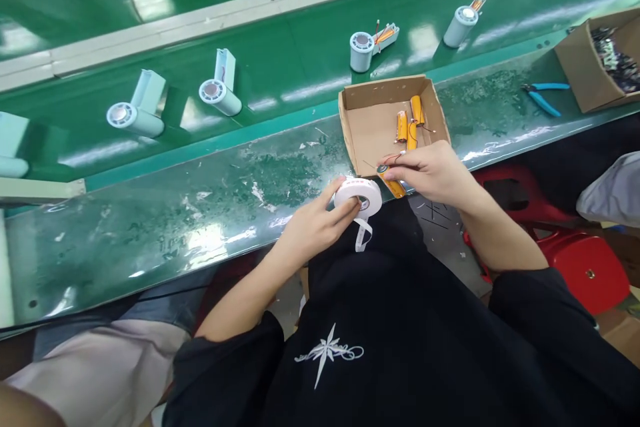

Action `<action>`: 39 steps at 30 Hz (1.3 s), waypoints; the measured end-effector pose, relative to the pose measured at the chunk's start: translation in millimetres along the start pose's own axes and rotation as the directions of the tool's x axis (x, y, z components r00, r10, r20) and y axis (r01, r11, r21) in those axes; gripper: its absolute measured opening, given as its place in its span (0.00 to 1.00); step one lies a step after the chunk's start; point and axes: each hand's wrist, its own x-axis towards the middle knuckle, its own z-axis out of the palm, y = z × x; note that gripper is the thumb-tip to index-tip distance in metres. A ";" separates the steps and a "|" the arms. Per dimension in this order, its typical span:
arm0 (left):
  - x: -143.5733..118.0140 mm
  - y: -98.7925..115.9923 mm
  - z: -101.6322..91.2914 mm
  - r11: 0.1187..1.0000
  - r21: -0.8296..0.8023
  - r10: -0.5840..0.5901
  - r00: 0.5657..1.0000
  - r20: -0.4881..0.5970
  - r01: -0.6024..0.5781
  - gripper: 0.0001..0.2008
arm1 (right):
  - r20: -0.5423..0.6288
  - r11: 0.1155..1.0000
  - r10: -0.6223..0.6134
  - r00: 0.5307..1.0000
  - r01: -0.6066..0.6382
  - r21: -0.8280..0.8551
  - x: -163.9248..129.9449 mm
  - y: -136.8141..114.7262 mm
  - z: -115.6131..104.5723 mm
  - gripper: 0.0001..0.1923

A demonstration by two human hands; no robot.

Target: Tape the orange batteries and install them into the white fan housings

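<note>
The roll of white tape sits in the left hand, just over the near edge of the bench, with a short loose tail hanging below it. The left grip is closed around the roll, thumb on its top face and fingers at its side. Just beside it, the right hand pinches an orange battery cell with thin wires; the cell's end nearly touches the roll. That grip is narrow and closed on the cell.

Behind the right hand stands 1 open cardboard tray holding 3 more orange cells. On the green conveyor beyond lie 4 pale cylindrical housings, spaced well apart, 2 of them with wires showing. At far right are 1 pair of blue pliers and 1 cardboard box of small dark parts.
</note>
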 end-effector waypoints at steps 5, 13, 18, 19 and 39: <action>13.0 3.5 -5.4 0.996 -0.049 -0.071 0.997 0.032 0.073 0.22 | -0.016 0.998 0.026 1.000 -0.025 0.059 1.8 6.4 10.7 0.08; 32.0 22.5 -9.9 0.982 -0.079 -0.180 0.975 -0.133 0.171 0.20 | -0.575 0.876 0.297 0.762 0.021 0.481 8.2 15.5 55.6 0.24; 38.8 22.2 -16.2 0.991 -0.034 -0.132 0.986 -0.098 0.129 0.19 | -0.569 0.872 0.290 0.769 0.033 0.489 -1.7 12.2 69.5 0.19; 38.6 20.1 -19.2 0.994 0.001 -0.109 0.991 -0.075 0.109 0.19 | -0.516 0.877 0.243 0.822 0.041 0.479 -5.6 12.2 65.7 0.18; 44.5 23.8 -14.7 0.989 0.010 -0.145 0.977 -0.159 0.149 0.18 | -0.563 0.811 0.195 0.803 0.190 0.553 8.9 29.9 80.3 0.33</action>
